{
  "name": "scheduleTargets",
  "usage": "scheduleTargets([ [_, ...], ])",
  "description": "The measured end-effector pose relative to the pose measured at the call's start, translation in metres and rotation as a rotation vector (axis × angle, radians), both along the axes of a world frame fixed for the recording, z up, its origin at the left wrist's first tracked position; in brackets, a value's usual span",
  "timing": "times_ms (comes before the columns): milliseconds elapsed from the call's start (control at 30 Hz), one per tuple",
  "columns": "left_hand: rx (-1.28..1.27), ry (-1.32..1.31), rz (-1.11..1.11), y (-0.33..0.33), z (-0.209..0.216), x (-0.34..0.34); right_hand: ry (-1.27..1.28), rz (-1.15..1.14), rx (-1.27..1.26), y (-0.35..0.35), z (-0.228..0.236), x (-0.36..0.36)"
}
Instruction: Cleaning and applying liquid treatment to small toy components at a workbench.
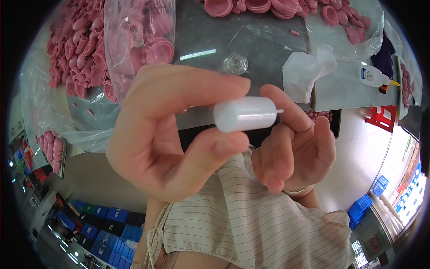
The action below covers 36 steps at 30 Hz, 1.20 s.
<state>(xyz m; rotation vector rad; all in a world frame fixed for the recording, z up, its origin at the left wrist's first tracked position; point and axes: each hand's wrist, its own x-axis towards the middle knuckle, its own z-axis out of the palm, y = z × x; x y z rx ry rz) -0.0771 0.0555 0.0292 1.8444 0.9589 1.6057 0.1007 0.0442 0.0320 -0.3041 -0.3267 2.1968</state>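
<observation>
My left hand (148, 121) is raised close in the middle of the view, its thumb and forefinger pinching a small white plastic cylinder (251, 114). The cylinder lies sideways, with a thin white pin sticking out of its right end. Beside that pin is my right hand (295, 152), palm turned up. Its forefinger stretches up behind the cylinder's end, while the other fingers are loosely bent and apart. Whether the pin touches the right hand cannot be made out. Past the hands, a small round clear dish (235, 64) stands on the grey tabletop (197, 71).
Pink moulded parts (80, 49) are heaped at the left, beside a clear plastic bag (139, 40). More pink cups (257, 5) line the far edge. At the right lie a crumpled white cloth (309, 71) and a white squeeze bottle (374, 76). A red stool (382, 117) stands beyond.
</observation>
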Motion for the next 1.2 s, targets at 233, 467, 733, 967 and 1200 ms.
scheduleTargets([
  [233,-0.220,-0.005,0.089,-0.008,0.005,0.004,-0.013,0.121,0.116,0.003,-0.004,0.004],
  [467,-0.190,-0.018,0.032,-0.010,0.009,-0.005,0.051,0.115,0.086,0.002,-0.003,-0.002],
  [733,-0.294,0.021,0.112,-0.011,0.011,-0.003,0.075,0.104,0.081,0.002,-0.007,0.002],
  [967,-0.002,0.069,-0.049,-0.002,-0.002,-0.006,0.087,0.114,0.067,0.002,-0.007,-0.001],
  [1200,-0.134,0.034,0.072,-0.008,0.006,-0.008,0.072,0.120,0.134,0.002,-0.012,0.001],
])
